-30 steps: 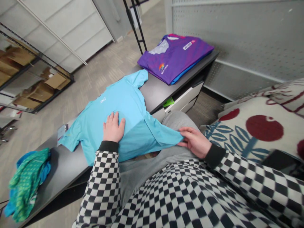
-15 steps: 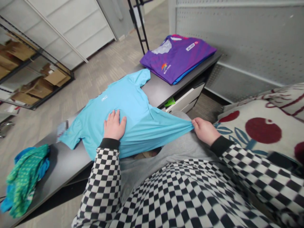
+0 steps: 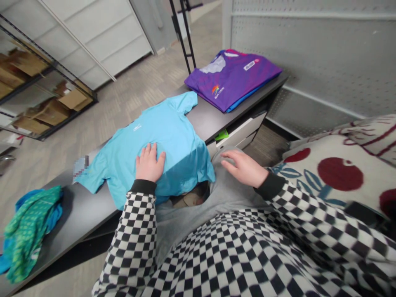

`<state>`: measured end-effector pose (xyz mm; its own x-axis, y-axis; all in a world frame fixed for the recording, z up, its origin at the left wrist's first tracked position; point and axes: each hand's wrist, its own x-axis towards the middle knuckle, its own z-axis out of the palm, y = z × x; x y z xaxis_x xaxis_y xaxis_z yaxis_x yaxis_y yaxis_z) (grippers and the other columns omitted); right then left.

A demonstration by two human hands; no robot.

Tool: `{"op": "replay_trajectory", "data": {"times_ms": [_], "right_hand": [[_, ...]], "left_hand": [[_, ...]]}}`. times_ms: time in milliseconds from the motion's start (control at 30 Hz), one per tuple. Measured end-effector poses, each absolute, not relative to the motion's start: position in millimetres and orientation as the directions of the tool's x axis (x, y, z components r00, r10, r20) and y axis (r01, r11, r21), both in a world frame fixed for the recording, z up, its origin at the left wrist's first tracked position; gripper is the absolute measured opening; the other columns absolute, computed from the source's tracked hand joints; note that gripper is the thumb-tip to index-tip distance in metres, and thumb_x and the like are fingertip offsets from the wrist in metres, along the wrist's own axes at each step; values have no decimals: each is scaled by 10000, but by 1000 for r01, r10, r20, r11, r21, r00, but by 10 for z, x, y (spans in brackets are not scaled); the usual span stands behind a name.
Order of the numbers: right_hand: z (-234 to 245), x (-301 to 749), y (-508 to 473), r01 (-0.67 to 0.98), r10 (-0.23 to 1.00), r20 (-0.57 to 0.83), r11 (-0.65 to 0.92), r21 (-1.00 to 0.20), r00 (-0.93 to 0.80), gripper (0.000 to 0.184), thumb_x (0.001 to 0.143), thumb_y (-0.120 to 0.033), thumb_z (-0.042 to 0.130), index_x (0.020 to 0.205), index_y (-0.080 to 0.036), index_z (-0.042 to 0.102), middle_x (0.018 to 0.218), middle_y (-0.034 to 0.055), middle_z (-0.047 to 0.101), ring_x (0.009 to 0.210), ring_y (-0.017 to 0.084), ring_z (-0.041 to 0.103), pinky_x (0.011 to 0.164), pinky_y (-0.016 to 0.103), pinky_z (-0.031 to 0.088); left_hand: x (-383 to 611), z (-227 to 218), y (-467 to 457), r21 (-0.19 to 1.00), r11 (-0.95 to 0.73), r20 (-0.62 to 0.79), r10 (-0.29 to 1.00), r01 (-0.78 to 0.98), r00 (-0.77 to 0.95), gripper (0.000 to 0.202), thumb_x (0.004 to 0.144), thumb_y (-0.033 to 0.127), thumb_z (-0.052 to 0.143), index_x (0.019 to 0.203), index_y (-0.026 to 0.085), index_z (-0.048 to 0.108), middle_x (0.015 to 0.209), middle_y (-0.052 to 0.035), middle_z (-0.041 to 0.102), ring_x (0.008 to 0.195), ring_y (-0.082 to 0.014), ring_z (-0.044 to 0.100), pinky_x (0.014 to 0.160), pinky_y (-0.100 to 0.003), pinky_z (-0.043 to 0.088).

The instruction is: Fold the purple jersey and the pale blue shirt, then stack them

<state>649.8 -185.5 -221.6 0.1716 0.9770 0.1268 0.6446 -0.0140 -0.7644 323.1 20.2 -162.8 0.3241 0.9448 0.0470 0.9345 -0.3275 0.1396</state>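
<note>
A light blue T-shirt (image 3: 167, 136) lies spread across the grey bench (image 3: 89, 210), its lower edge hanging over the near side toward my lap. My left hand (image 3: 150, 162) rests flat on the shirt with fingers spread. Just right of the shirt's hanging corner, my right hand (image 3: 243, 167) hovers above my grey trouser leg. Its fingers are stretched out, nothing is in them, and it is apart from the fabric.
Folded purple shirts (image 3: 235, 78) are stacked at the bench's far right end. A crumpled green and blue garment (image 3: 34, 231) lies at the left end. Drawers (image 3: 238, 134) sit under the bench. A patterned cushion (image 3: 334, 165) is at my right; shelves with cardboard boxes (image 3: 52, 111) stand far left.
My right hand has let go of the shirt's lower corner and moved left. The stretched fabric has dropped back toward the bench edge. My left hand stays in place.
</note>
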Motion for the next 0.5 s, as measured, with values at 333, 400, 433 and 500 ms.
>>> {"op": "replay_trajectory", "data": {"times_ms": [333,400,433,500], "right_hand": [[-1863,6148,-940,652,921,163,-119,-749,354,231,1034,-353,723,853,-219,774,780,70,769,785,236,690,753,331,467],[-1896,6123,-944,627,925,132,-132,-768,356,255,1020,-385,742,825,-222,768,738,57,748,743,227,670,717,333,441],[-1916,6114,-954,613,927,117,-138,-778,357,262,1013,-393,748,815,-223,767,730,54,746,730,224,664,706,337,432],[-1951,6106,-976,577,929,102,-132,-806,356,259,1006,-388,741,807,-225,768,747,51,759,724,221,663,700,342,427]], "left_hand": [[3252,-1592,171,147,-320,41,948,936,317,746,1159,570,429,1799,188,469,1889,-156,368,1762,-414,329,1433,-708,246],[3257,-1594,157,154,-323,47,946,934,319,741,1158,569,436,1795,193,476,1889,-154,372,1762,-411,331,1436,-703,245],[3258,-1598,154,155,-324,50,946,933,321,740,1157,569,439,1793,194,480,1887,-154,374,1762,-411,331,1437,-702,244],[3251,-1609,166,155,-326,51,945,932,322,738,1157,572,441,1791,198,485,1886,-157,377,1762,-410,332,1437,-702,241]]}}
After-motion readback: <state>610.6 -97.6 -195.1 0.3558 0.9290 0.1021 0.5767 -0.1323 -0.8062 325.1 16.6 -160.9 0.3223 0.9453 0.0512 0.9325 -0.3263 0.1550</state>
